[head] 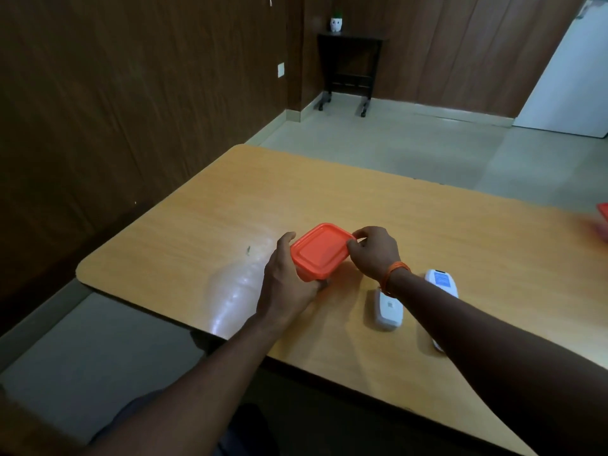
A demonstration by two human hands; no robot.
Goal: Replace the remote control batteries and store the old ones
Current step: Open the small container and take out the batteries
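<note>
While the left hand grips the box, the right hand pinches its light, flexible lid corner beside the remote.

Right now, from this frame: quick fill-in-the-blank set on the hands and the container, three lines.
1. The left hand grips the side of the ___ container.
2. The right hand pinches a corner of the container's ___.
3. The nearer remote and the farther remote lie on the ___.
Missing words: orange; lid; table.
</note>
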